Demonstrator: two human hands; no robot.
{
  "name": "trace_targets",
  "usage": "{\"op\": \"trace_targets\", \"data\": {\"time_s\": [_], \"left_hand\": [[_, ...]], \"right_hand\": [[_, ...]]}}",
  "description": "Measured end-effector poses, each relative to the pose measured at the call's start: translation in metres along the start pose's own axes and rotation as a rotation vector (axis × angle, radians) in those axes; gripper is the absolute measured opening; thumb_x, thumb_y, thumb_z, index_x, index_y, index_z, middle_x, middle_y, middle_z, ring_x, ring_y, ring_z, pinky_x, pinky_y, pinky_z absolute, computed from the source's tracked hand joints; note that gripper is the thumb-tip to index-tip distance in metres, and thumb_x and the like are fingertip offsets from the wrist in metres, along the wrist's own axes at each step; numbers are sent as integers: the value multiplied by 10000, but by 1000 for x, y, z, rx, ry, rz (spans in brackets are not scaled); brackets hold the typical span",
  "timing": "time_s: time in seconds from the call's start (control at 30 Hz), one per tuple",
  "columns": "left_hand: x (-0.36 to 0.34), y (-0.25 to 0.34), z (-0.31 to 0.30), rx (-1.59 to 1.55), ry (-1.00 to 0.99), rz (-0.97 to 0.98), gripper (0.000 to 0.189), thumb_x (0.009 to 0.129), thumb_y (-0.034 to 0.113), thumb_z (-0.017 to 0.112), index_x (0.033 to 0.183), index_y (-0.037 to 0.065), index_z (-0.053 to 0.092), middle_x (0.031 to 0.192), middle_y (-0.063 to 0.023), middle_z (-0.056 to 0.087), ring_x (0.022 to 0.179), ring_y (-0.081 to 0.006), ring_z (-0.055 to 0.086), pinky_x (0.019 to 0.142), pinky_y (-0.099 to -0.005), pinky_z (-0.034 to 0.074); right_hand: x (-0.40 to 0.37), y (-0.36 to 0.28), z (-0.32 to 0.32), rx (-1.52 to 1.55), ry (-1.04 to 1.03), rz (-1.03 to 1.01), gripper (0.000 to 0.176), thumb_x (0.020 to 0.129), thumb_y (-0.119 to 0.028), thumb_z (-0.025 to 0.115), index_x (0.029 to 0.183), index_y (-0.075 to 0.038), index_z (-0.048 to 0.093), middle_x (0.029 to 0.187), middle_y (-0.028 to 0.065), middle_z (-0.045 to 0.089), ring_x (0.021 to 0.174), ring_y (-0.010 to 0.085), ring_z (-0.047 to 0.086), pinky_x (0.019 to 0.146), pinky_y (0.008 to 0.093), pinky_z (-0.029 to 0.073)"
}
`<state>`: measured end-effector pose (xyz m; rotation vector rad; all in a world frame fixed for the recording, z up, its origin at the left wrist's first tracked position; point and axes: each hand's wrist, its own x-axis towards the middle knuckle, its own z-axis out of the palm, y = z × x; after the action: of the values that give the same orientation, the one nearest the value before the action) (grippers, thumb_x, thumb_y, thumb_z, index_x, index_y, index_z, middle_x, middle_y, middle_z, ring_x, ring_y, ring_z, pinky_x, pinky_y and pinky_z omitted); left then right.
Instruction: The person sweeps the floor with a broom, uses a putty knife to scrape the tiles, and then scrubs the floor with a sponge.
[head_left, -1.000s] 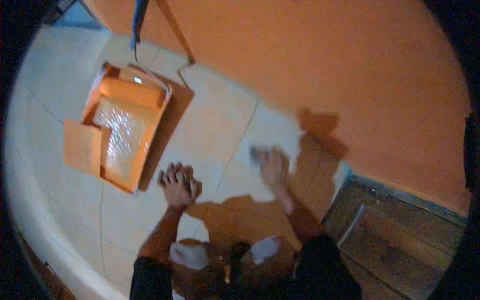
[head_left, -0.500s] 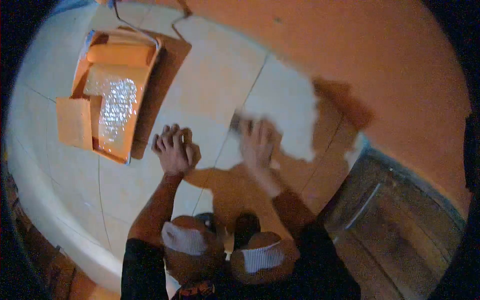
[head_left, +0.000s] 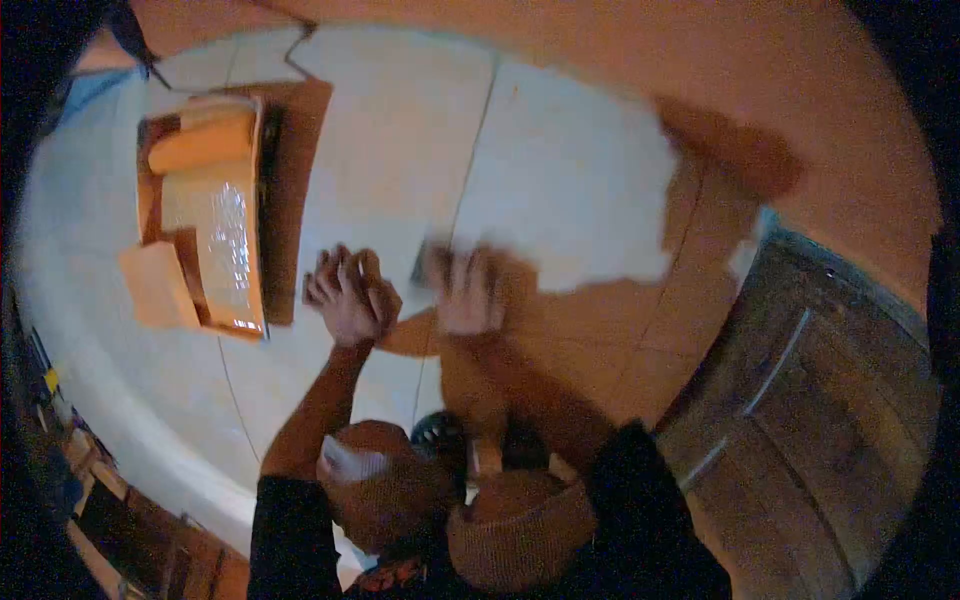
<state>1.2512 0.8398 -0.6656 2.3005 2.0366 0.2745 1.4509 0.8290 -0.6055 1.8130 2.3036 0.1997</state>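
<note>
My left hand (head_left: 350, 297) is over the pale tiled floor (head_left: 390, 130), fingers curled; whatever it holds, if anything, is hidden. Right of it, my right hand (head_left: 468, 290) is blurred by motion, its fingers bent over a small dark item (head_left: 430, 262) at the floor, too smeared to name. To the left of both hands lies an orange paint tray (head_left: 256, 230) with wet, shiny paint and an orange roller (head_left: 203, 145) across its far end. A flat orange square piece (head_left: 160, 287) leans on the tray's near left edge.
An orange wall (head_left: 780, 90) borders the tiles at the top and right. Dark wooden boards (head_left: 800, 400) lie at the lower right. My bent knees are at the bottom. A blue item (head_left: 98, 92) is at the upper left, and assorted objects line the lower left edge.
My right hand has moved left, closer to my left hand, with the dark item. The view has shifted, so the tray appears farther left. My left hand keeps its curled pose.
</note>
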Motion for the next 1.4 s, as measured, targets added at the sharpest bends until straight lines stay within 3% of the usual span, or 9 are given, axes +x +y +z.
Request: {"op": "trace_targets", "data": {"time_s": [0.03, 0.2, 0.53, 0.63, 0.8, 0.93, 1.1, 1.3, 1.4], "left_hand": [[-2, -3, 2, 5, 22, -3, 571, 839, 369, 529, 1309, 48, 492, 1392, -177, 463, 1332, -390, 364, 1075, -612, 213], [-2, -3, 4, 67, 22, 18, 619, 789, 367, 605, 1304, 46, 486, 1361, -191, 472, 1323, -408, 378, 1050, -619, 231], [8, 20, -18, 23, 64, 14, 562, 788, 283, 623, 1316, 133, 505, 1384, -150, 464, 1353, -407, 342, 1027, -649, 233], [-4, -5, 1, 50, -14, 36, 540, 815, 330, 590, 1313, 134, 520, 1373, -145, 472, 1338, -404, 360, 1028, -646, 232], [11, 22, -11, 36, 134, 12, 544, 802, 329, 588, 1304, 124, 534, 1353, -164, 495, 1285, -409, 407, 1000, -619, 291], [-5, 3, 3, 91, 16, 20, 559, 769, 287, 616, 1297, 130, 515, 1396, -187, 445, 1339, -420, 340, 1024, -643, 239], [2, 3, 8, 141, 132, 91, 511, 756, 271, 636, 1241, 126, 565, 1350, -168, 493, 1273, -398, 411, 1013, -620, 283], [-5, 12, 1, 130, 122, -51, 575, 843, 381, 575, 1333, 96, 483, 1383, -161, 475, 1286, -408, 401, 1007, -605, 308], [1, 8, 3, 160, 144, 88, 532, 801, 282, 617, 1300, 129, 515, 1339, -143, 503, 1257, -389, 432, 979, -605, 330]], "right_hand": [[-40, -23, -2, 330, -137, -107, 486, 902, -273, 553, 1373, -159, 522, 1226, 125, 611, 1046, 347, 610, 956, 598, 473], [60, 57, 39, 105, 111, 171, 458, 903, -230, 530, 1351, -133, 532, 1155, 184, 601, 1154, 374, 549, 871, 584, 513], [-44, 34, 27, 100, 341, 389, 553, 966, -449, 484, 1331, -36, 523, 1242, 241, 569, 1179, 445, 513, 961, 521, 489], [-21, 36, -2, 77, -85, 607, 546, 941, -402, 536, 1342, -33, 510, 1364, 244, 494, 1268, 429, 466, 947, 503, 511], [-15, 55, 35, -629, -345, 291, 420, 958, -276, 483, 1317, -63, 529, 1275, 171, 562, 1176, 328, 543, 884, 415, 543], [27, 97, 59, 295, -80, 820, 374, 965, -234, 480, 1297, -73, 540, 1244, 166, 590, 1139, 312, 579, 899, 486, 532], [17, 78, 151, -224, 412, 653, 362, 986, -237, 480, 1277, -33, 548, 1198, 216, 601, 1130, 340, 580, 896, 523, 520], [-25, 27, 80, 49, 241, 572, 459, 903, -255, 543, 1310, -44, 577, 1154, 215, 657, 1104, 473, 597, 863, 646, 487], [-136, -43, -10, 214, 141, 122, 346, 881, -216, 597, 1186, -64, 654, 1055, 196, 685, 1036, 380, 641, 782, 541, 526]]}}
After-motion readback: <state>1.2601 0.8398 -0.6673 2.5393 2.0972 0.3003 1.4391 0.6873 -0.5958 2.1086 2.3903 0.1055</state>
